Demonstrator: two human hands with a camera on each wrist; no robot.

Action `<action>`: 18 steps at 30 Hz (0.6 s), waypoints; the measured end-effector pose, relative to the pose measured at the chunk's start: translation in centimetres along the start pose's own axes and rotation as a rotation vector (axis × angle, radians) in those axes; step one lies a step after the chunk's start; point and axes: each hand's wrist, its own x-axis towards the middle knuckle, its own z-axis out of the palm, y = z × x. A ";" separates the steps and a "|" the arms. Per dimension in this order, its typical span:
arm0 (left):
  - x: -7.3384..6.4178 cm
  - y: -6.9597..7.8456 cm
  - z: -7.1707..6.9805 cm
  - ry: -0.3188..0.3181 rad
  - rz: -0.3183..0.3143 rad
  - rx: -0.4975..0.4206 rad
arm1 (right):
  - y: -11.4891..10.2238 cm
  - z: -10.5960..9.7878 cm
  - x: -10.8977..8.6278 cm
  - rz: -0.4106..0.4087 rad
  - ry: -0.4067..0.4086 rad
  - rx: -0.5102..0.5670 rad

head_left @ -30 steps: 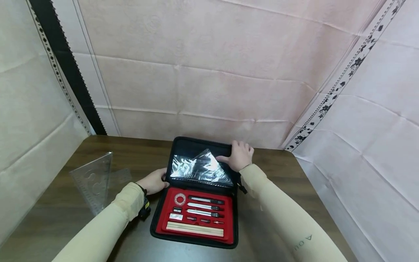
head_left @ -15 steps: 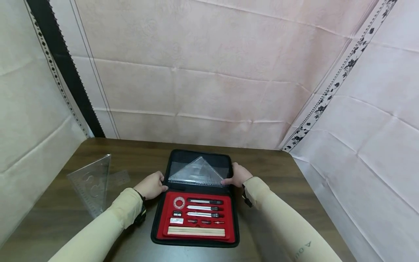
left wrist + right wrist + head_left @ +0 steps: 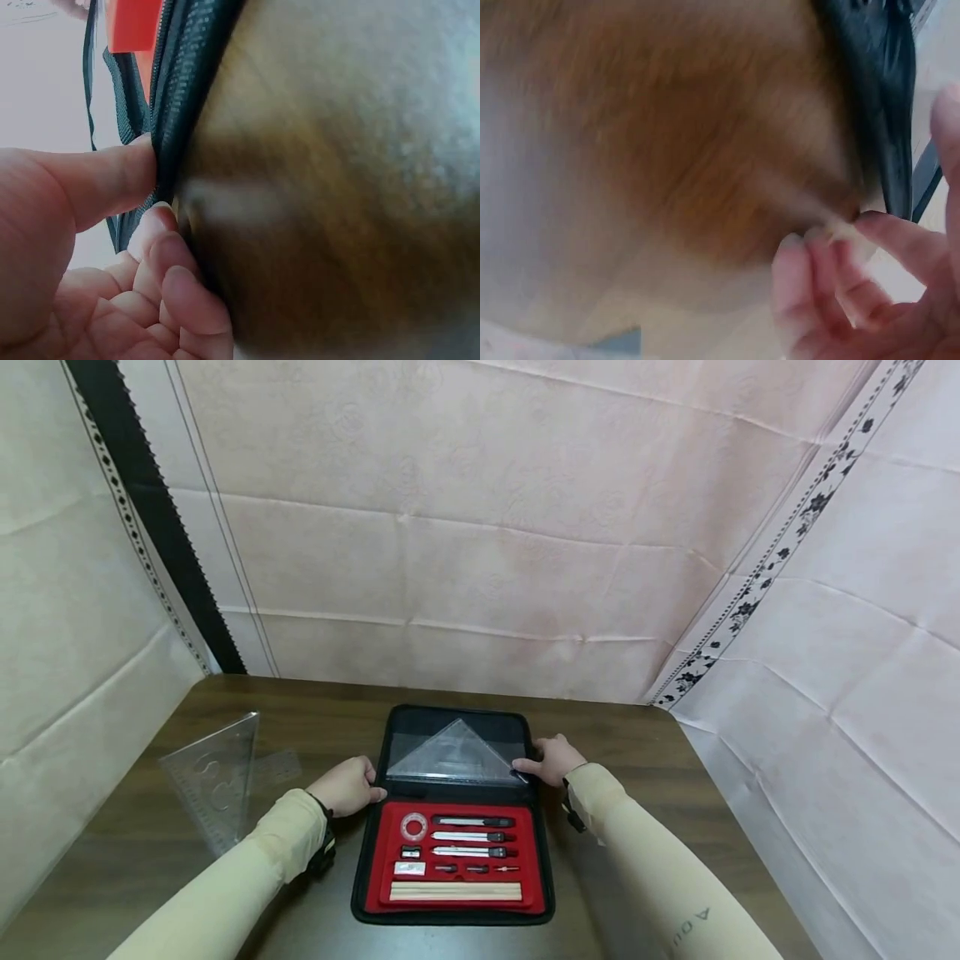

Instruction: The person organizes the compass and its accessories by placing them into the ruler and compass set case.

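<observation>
Head view. Pale cloth (image 3: 450,568) hangs close behind the bench (image 3: 630,843), so little room at the far edge. Mid-bench: black case (image 3: 450,919), unfolded, red tray (image 3: 530,860) nearest the person.

Change: lid (image 3: 480,720) stood higher a second ago; now lower and flatter. Glare has gone from its pocket, and a clear triangle (image 3: 453,756) reads plainly there. My judgement: case settled, contents in reach.

Clear set square (image 3: 221,785) left of the case, apart from it, tilted; support not visible. Left forearm passes just beside it, likely the one thing to knock. Fainter clear patch to its right, too dim to name.

Left hand (image 3: 347,787): pinching the case's side edge near the fold, thumb close to fingertips, little gap. Right hand (image 3: 555,760): has dropped from the far corner to the lid's right edge, thumb over the top, fingers bent outside, loose hold. Right wrist view blurred; firmness cannot be told.

Small items seated in the tray: pale sticks (image 3: 456,891), three slim metal instruments (image 3: 472,837), white block (image 3: 409,867), red-white ring (image 3: 413,827), sharpener-like piece (image 3: 410,852), tiny dark parts (image 3: 477,868).
</observation>
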 end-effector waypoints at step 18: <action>-3.9 -9.2 -8.3 0.299 -0.058 0.226 | 3.7 -0.5 -0.6 -0.032 -0.001 -0.028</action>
